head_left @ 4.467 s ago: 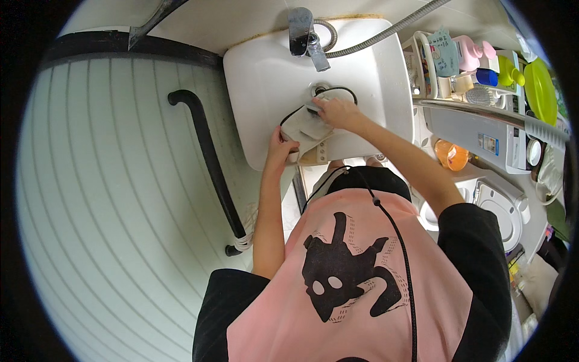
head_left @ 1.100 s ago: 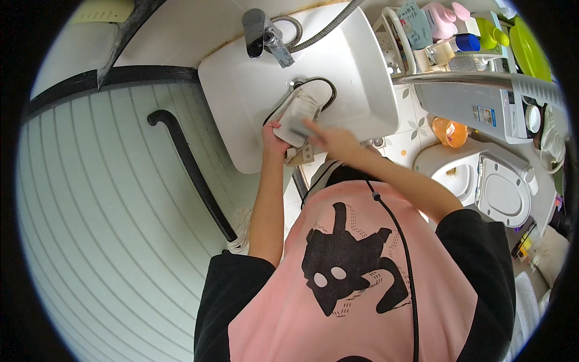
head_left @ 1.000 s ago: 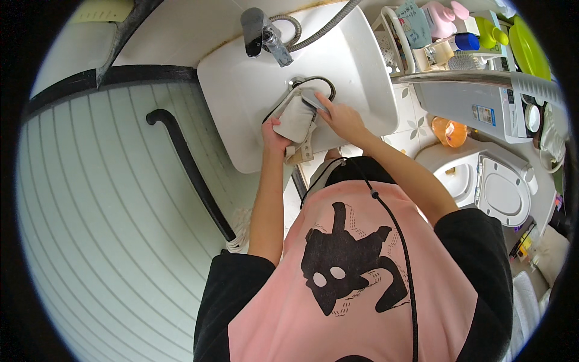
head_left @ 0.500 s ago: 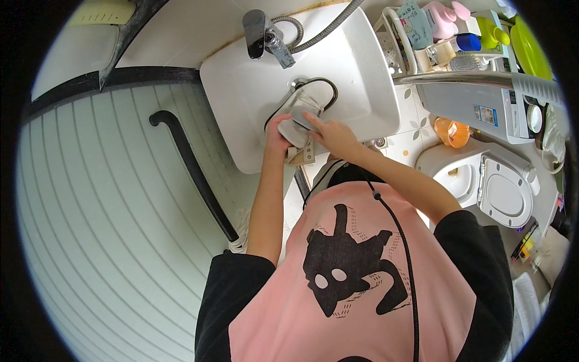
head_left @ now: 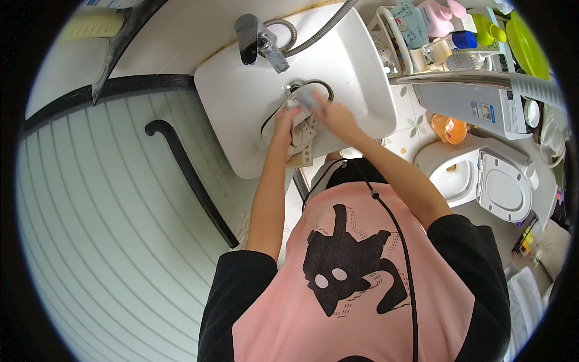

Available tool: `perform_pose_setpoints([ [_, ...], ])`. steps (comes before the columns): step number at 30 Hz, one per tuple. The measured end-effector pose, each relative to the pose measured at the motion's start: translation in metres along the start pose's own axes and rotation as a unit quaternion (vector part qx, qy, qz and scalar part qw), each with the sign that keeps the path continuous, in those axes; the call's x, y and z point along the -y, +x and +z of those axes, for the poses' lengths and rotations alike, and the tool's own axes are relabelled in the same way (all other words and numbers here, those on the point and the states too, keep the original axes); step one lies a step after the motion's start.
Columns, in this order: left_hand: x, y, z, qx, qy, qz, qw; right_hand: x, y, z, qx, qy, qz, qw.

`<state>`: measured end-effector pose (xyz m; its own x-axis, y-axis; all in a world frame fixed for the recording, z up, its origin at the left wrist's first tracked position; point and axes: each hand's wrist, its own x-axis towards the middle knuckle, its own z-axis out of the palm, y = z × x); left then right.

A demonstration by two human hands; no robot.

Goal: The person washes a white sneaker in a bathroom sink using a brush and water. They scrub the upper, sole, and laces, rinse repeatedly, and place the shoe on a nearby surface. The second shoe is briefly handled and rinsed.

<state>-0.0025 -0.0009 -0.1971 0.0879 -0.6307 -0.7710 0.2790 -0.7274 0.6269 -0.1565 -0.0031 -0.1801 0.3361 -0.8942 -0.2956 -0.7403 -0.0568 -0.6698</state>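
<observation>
— Off-white fabric item (head_left: pixel 304 130), right in front of you, in the sink (head_left: pixel 371 102). Your left hand (head_left: pixel 284 119) is closed on its side, holed strip (head_left: pixel 308 148) toward you.

— And your right hand (head_left: pixel 336 117)?

— Clamped on a grey tool (head_left: pixel 307 96), motion-blurred. Contact with the fabric: can't tell from here.

— How will the fabric handle for you?

— Likely light, floppy, not fragile; slippery and heavier if wet. Avoid the strip, it'd probably flap. Black edging (head_left: pixel 330 88), farther out, looks stiffer: your better hold.

— Beyond that?

— Drain at its far end, then your tap (head_left: pixel 250 42).
</observation>
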Motion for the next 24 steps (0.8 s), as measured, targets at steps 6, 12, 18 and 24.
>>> perform_pose_setpoints([
  [6,-0.001,0.002,-0.007,0.056,-0.082,-0.021,0.995,-0.014,0.010,-0.028,0.000,-0.039,0.048,0.998],
  [12,0.012,0.016,-0.015,0.042,-0.081,-0.028,0.995,-0.003,-0.013,-0.023,0.026,0.010,0.009,1.000],
  [18,0.013,0.020,-0.017,-0.012,-0.120,-0.072,0.990,0.023,-0.014,0.012,-0.022,0.012,-0.035,0.999],
  [24,0.009,0.019,-0.014,0.089,-0.138,-0.049,0.985,-0.015,0.010,-0.003,0.001,-0.035,-0.025,0.999],
])
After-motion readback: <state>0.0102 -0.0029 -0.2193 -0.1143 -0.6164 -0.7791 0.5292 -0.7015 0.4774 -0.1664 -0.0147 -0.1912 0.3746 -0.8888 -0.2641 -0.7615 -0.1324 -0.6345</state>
